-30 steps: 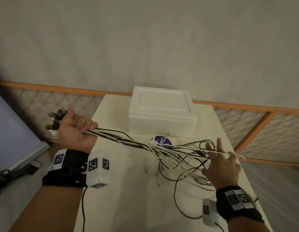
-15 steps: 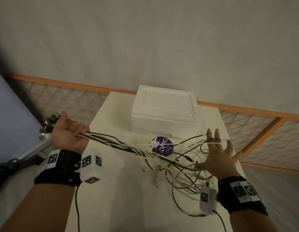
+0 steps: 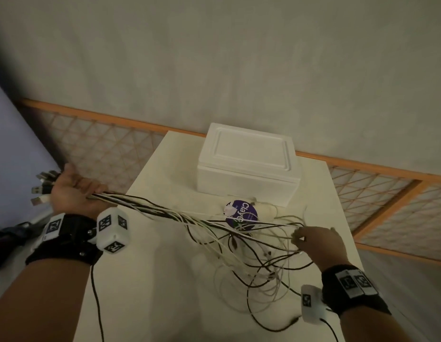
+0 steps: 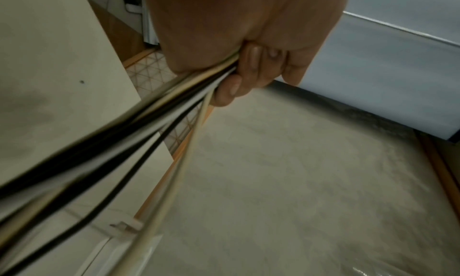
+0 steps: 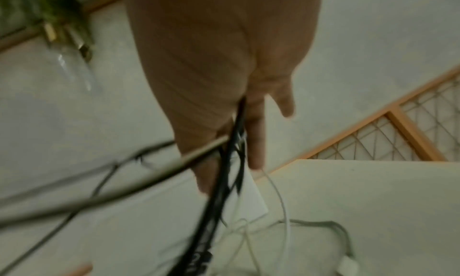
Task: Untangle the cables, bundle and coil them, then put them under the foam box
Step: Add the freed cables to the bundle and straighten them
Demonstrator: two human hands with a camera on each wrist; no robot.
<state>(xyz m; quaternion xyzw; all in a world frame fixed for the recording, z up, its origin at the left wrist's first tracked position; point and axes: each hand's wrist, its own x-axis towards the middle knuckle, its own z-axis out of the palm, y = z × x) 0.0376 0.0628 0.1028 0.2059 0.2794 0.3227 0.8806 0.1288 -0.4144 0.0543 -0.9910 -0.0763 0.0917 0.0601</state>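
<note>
A bunch of black and white cables stretches from left to right above the white table. My left hand grips the bunch near its plug ends, just off the table's left edge, and the USB plugs stick out behind the fist. In the left wrist view the fingers curl round the cables. My right hand is among the loose tangled loops at the right and pinches a few strands. The right wrist view shows the cables running between thumb and fingers. The white foam box stands at the table's back.
A round purple lid with white lettering lies just in front of the foam box, under the cables. Loose loops spread over the table's right half toward its front right edge. An orange lattice rail runs behind the table.
My right hand, spread open under the strands before, has come down toward me and closed its fingers on a few cables. The left hand keeps its grip and has drifted slightly left.
</note>
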